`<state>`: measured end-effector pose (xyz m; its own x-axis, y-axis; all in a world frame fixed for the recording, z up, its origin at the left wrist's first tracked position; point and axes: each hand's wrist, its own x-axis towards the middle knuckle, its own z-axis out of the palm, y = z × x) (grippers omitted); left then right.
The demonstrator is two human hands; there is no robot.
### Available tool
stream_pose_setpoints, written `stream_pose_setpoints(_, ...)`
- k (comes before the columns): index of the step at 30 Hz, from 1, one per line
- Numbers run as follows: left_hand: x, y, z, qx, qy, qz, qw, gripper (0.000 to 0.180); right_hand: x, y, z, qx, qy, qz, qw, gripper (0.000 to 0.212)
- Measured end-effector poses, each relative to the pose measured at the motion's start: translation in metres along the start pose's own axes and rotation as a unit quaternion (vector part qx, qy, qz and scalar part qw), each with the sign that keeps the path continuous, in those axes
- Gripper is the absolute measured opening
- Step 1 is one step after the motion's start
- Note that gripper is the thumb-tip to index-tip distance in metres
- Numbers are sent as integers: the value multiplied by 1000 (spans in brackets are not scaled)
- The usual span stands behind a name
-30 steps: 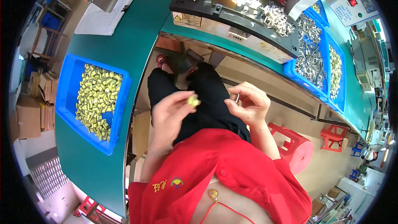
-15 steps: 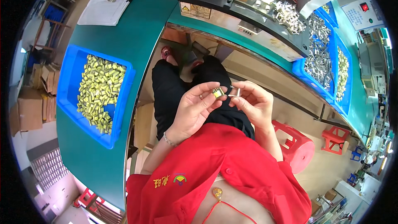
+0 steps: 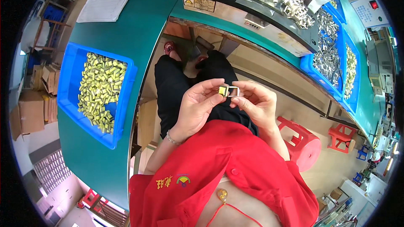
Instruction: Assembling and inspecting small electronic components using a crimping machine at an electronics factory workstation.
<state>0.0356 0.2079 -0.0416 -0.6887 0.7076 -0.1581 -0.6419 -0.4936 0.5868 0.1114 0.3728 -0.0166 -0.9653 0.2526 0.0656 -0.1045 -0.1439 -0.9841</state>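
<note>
Above my lap, my left hand [image 3: 201, 103] pinches a small transformer [image 3: 222, 91] with yellow tape and dark sides. Facing it, my right hand [image 3: 257, 100] grips a U-shaped metal bracket [image 3: 237, 88] between thumb and fingers. The bracket's open end meets the transformer's right side, its two arms reaching toward my left hand. How far the arms overlap the transformer is too small to tell. Both hands are closed on their parts, the fingertips a short gap apart.
Left, a blue tray [image 3: 128, 96] of yellow transformers sits on the green table [image 3: 94, 159]. A machine [image 3: 248, 21] with loose metal brackets [image 3: 296, 11] stands ahead. Blue bins [image 3: 309, 65] with brackets and transformers are at right. A red stool [image 3: 305, 153] stands on the floor.
The bracket and the transformer have come together from a gap. My left hand has turned the transformer so its yellow face shows, and the bracket's arms now point at it.
</note>
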Motion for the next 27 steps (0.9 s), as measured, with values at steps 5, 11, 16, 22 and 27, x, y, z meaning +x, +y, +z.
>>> stream_pose_setpoints(5,1,0,-1,34,5,14,999,34,2,-6,0,-4,-8,11,1000,31)
stream_pose_setpoints(11,0,0,0,71,13,32,997,33,1,-6,0,-5,-3,5,1000,31)
stream_pose_setpoints(16,-1,1,1,82,9,31,996,32,2,-7,-1,-4,-9,-4,1000,31)
stream_pose_setpoints(22,-1,0,0,107,11,34,994,31,2,-5,-4,-4,-39,-4,999,32)
stream_pose_setpoints(27,-3,-3,0,172,4,75,982,30,3,-4,-8,-16,-60,-22,998,29)
